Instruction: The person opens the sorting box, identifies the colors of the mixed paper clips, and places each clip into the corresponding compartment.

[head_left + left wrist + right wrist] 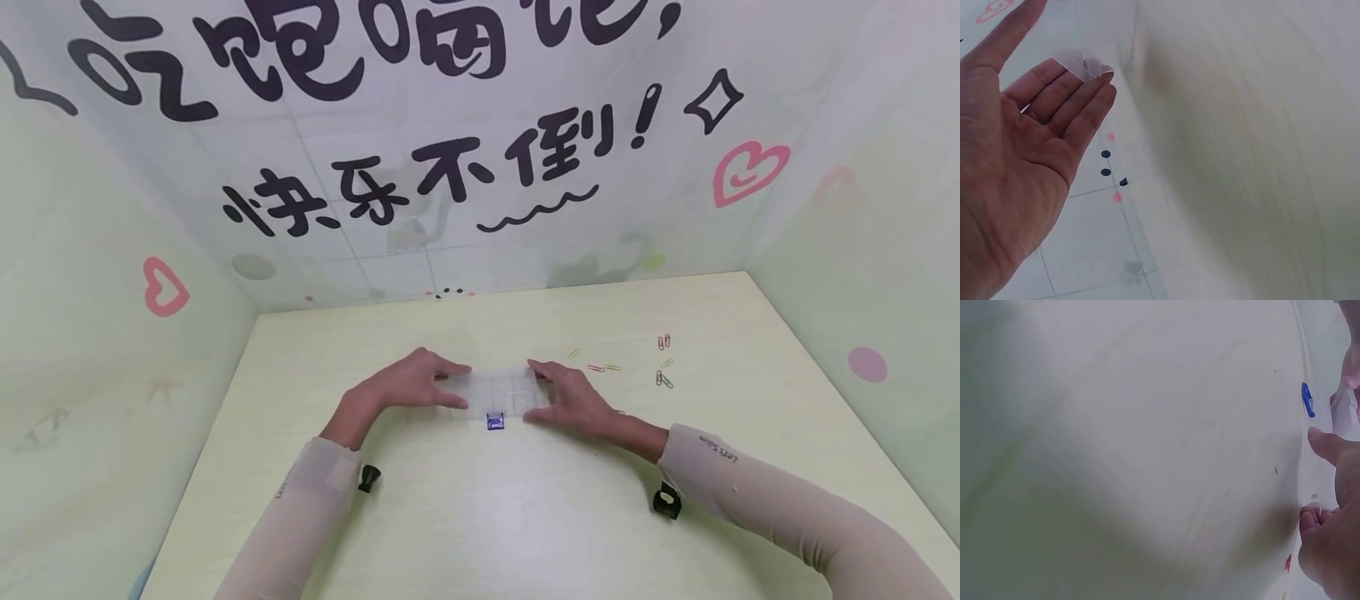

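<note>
Rising beyond both hands, a pale wall [450, 258] carrying dark lettering backs the light table [487, 517] under them. The left hand [408, 383] and right hand [573, 400] each grip one end of a clear plastic box [502, 390], thumb on the near edge and fingers on the far one, so it sits directly between them. A blue latch [496, 422] marks its near edge, facing the person. Smallest are the paper clips: a loose few, including a red clip [596, 368], just past the right hand, and another scatter, including a dark clip [663, 379], farther out on that side.

The step in hand appears to be steadying or working the box with both hands; the next move probably calls for an even hold, with little squeeze on the thin plastic.

Seen from the right wrist, a translucent panel [1343, 415] stands tilted by the left hand, which the head view flattens; whether it is a lid, I cannot tell. The left wrist alone shows that palm, fingers nearly straight against a plastic corner [1088, 69].
</note>
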Demonstrator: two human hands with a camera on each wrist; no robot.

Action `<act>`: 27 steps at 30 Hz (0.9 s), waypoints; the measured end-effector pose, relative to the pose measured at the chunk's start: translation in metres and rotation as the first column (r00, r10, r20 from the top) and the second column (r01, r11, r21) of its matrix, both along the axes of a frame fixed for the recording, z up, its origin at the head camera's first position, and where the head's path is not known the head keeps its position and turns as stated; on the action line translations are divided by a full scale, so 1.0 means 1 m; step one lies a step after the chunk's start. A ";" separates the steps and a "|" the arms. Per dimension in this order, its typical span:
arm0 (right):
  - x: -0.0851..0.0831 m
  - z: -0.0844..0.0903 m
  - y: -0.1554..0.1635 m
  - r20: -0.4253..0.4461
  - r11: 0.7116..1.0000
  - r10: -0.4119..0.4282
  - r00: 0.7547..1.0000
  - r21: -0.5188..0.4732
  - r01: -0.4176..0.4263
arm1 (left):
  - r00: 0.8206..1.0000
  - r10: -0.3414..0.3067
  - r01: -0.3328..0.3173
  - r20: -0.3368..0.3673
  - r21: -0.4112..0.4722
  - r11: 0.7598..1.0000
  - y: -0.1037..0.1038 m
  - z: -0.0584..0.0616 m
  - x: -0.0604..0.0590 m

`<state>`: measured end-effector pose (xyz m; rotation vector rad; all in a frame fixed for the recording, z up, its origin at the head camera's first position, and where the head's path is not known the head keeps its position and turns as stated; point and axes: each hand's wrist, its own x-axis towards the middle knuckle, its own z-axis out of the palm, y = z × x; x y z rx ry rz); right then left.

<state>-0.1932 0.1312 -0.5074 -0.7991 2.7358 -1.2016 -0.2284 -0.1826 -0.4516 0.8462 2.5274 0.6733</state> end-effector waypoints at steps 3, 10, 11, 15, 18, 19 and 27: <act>0.002 0.000 0.000 0.002 1.000 -0.012 1.000 0.002 0.012 | 1.000 0.021 -0.022 0.021 0.040 0.999 -0.004 0.000 -0.002; 0.004 0.001 -0.003 -0.025 0.999 -0.044 0.999 0.019 0.044 | 0.994 0.101 -0.107 0.048 0.167 0.980 -0.011 -0.002 -0.009; 0.004 0.001 -0.003 -0.022 0.999 -0.049 0.999 0.018 0.049 | 0.993 0.112 -0.118 0.043 0.180 0.977 -0.011 -0.002 -0.010; 0.006 0.002 -0.005 -0.010 0.997 -0.070 0.998 0.019 0.070 | 0.989 0.151 -0.145 -0.007 0.231 0.962 -0.012 -0.004 -0.015; 0.006 0.001 -0.005 -0.007 0.997 -0.080 0.997 0.020 0.080 | 0.983 0.173 -0.150 -0.064 0.267 0.952 -0.011 -0.007 -0.021; 0.006 0.001 -0.005 -0.004 0.996 -0.082 0.997 0.019 0.082 | 0.980 0.178 -0.148 -0.085 0.278 0.949 -0.010 -0.008 -0.022; 0.007 0.000 -0.006 -0.003 0.996 -0.089 0.996 -0.002 0.089 | 0.951 0.233 -0.184 -0.201 0.237 0.954 -0.007 -0.019 -0.033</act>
